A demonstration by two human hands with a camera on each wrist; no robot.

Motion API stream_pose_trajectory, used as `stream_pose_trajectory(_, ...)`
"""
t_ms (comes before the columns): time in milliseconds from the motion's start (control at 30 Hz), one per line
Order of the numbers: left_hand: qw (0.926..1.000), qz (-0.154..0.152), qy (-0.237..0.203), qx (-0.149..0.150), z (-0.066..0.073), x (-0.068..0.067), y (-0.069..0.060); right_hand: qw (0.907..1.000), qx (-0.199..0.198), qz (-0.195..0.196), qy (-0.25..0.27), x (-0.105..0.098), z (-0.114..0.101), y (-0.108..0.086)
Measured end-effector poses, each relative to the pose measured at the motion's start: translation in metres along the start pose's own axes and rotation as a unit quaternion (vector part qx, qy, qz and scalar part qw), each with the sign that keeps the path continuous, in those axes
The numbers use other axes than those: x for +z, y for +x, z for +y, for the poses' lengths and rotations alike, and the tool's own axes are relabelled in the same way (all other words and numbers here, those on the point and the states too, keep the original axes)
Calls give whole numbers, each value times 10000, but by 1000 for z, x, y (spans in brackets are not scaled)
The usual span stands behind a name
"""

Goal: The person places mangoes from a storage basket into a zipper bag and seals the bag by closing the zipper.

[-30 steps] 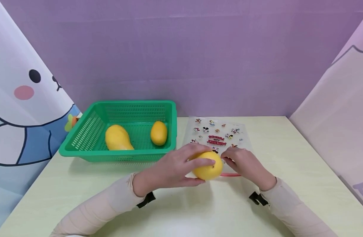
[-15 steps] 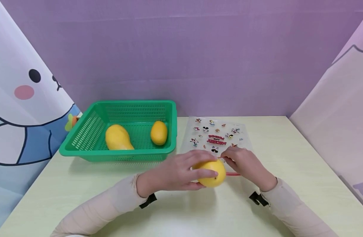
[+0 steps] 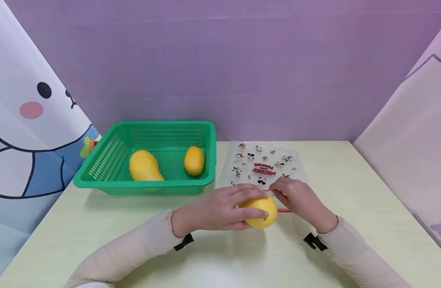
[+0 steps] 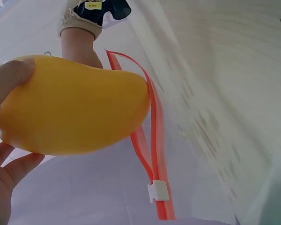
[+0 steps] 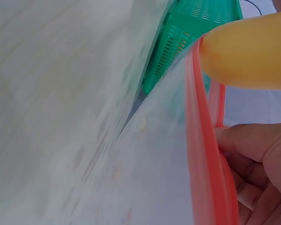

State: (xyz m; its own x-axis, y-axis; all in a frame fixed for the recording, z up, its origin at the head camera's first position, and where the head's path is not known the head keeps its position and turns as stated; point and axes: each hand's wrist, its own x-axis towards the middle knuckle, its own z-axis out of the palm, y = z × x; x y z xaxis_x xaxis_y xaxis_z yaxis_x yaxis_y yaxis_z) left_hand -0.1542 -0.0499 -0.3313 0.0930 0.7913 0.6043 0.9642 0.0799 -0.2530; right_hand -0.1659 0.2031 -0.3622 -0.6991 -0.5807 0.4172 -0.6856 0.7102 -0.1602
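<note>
My left hand (image 3: 222, 208) holds a yellow mango (image 3: 264, 205), fingers and thumb curled round it. In the left wrist view, the mango's narrow end lies at the mouth of a clear zip bag (image 3: 265, 160), whose red zip strips (image 4: 154, 117) stand apart there. A white slider (image 4: 158, 191) sits near one end of the strips. My right hand (image 3: 301, 202) pinches the bag's red edge (image 5: 206, 140), as the right wrist view shows. Cartoon figures and red lettering are printed on the bag, which lies flat at its far part.
A green plastic basket (image 3: 108, 185) stands at the left back of the pale table (image 3: 332, 176). Two more mangoes lie in it, a larger one (image 3: 144, 166) and a smaller one (image 3: 194, 161). A purple cloth wall (image 3: 278, 72) closes off the back.
My left hand has carried the mango slightly right and toward me, to the bag's near edge. My right hand stays almost in place on the bag.
</note>
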Motion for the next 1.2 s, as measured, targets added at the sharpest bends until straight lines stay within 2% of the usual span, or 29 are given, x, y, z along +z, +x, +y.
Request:
stream_pose_trajectory(400, 9996, -129, -202, -122, 2, 4, 1, 9998, -51, 195, -38, 0, 0, 0)
stream_pose_trajectory(633, 9994, -300, -164, 13, 3, 7, 3, 9996, -17, 261, -95, 0, -1, 1)
stream_pose_trajectory(933, 9992, -195, 131, 337, 4, 11, 5, 9993, -57, 353, -99, -2, -2, 1)
stream_pose_trajectory(1200, 9972, -434, 366, 488, 7, 14, 7, 9995, 6, 307, -89, -3, -3, 1)
